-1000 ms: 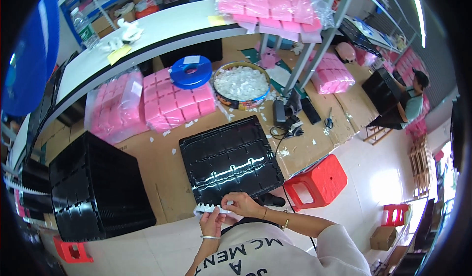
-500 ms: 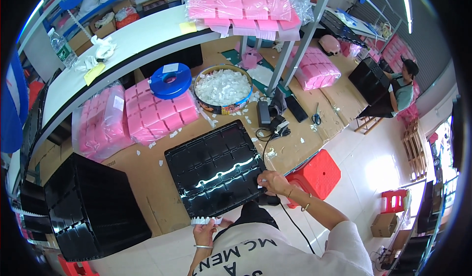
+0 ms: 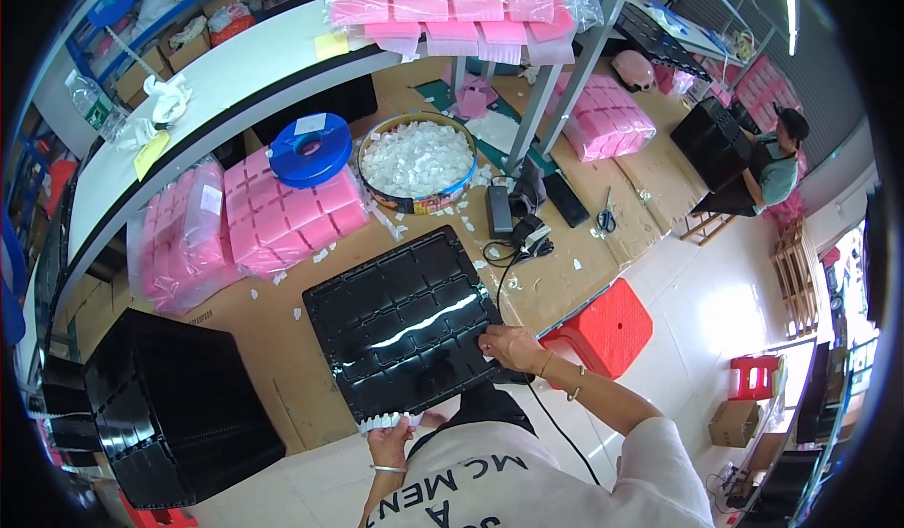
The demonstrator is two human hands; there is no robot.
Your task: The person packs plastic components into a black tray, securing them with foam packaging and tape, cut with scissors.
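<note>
A glossy black plastic tray (image 3: pixel 405 316) with moulded ridges lies at the near edge of the bench in front of me. My left hand (image 3: pixel 390 445) is closed on a white strip with a toothed edge (image 3: pixel 386 422), held against the tray's near-left corner. At the tray's right edge, near its close corner, my right hand (image 3: pixel 511 347) pinches a small white piece (image 3: pixel 489 357), mostly hidden by the fingers. Beyond the tray stands a round tin (image 3: pixel 417 205) heaped with small white pieces (image 3: pixel 414 156).
To the left is a tall stack of black trays (image 3: pixel 184 401). Pink wrapped packs (image 3: pixel 292 213), a blue reel (image 3: pixel 311 152), a black power adapter (image 3: pixel 499 210), a phone (image 3: pixel 566 199) and scissors (image 3: pixel 605 217) lie on the bench. A red stool (image 3: pixel 607 326) stands at right. A co-worker (image 3: pixel 777 166) sits beyond.
The whole view has shifted slightly, with the bench things appearing a little further left. Both hands stay at the tray's edges, the right one still pinching at the right edge.
</note>
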